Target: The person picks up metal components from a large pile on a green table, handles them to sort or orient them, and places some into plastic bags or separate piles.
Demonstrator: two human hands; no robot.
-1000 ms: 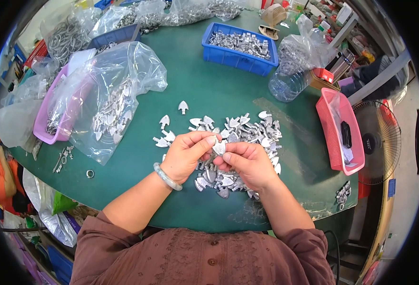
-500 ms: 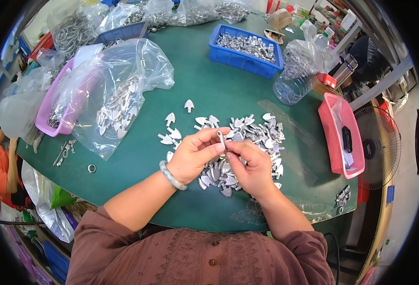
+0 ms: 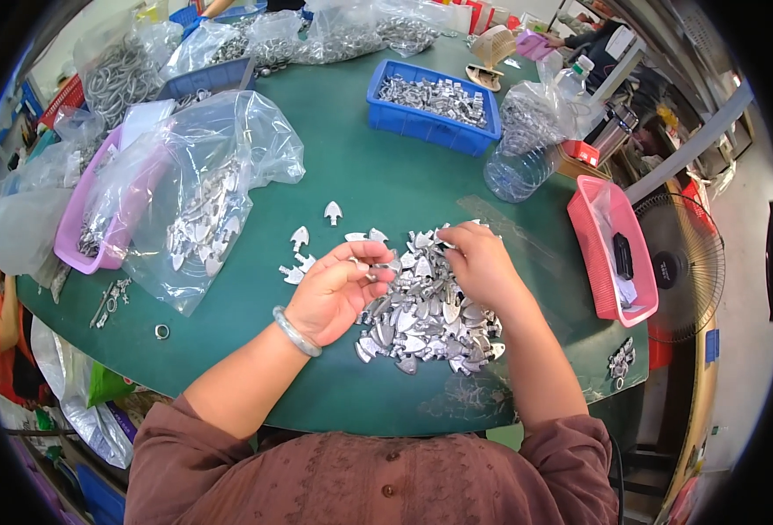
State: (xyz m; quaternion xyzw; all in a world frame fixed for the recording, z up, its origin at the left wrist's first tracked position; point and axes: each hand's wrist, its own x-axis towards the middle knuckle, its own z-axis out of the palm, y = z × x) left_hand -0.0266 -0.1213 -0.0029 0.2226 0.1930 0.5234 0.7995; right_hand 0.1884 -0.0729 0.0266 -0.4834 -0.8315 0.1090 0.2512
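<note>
A heap of silvery arrowhead-shaped metal pieces [image 3: 413, 328] lies on the green tabletop in front of me. My left hand [image 3: 334, 293], with a pale bangle [image 3: 296, 331] at its wrist, is raised at the heap's left side, fingers curled round a small metal piece [image 3: 381, 270] mostly hidden by them. Down on the far right part of the heap is my right hand [image 3: 484, 267]. Its fingers are bent together at the pieces, and whatever they pinch is hidden. Several loose arrowhead pieces lie left of the heap, one arrowhead piece [image 3: 333, 212] standing apart beyond them.
A blue bin [image 3: 435, 129] of small metal parts stands at the back. Left are a clear plastic bag [image 3: 268, 131] with metal pieces and a purple basket [image 3: 71, 249]. Right are a pink basket [image 3: 583, 249], a plastic bottle [image 3: 513, 179] and a fan [image 3: 680, 267].
My hands have parted. The right hand has left the small piece both were holding and moved up and right onto the heap; the left has drawn slightly left and down.
</note>
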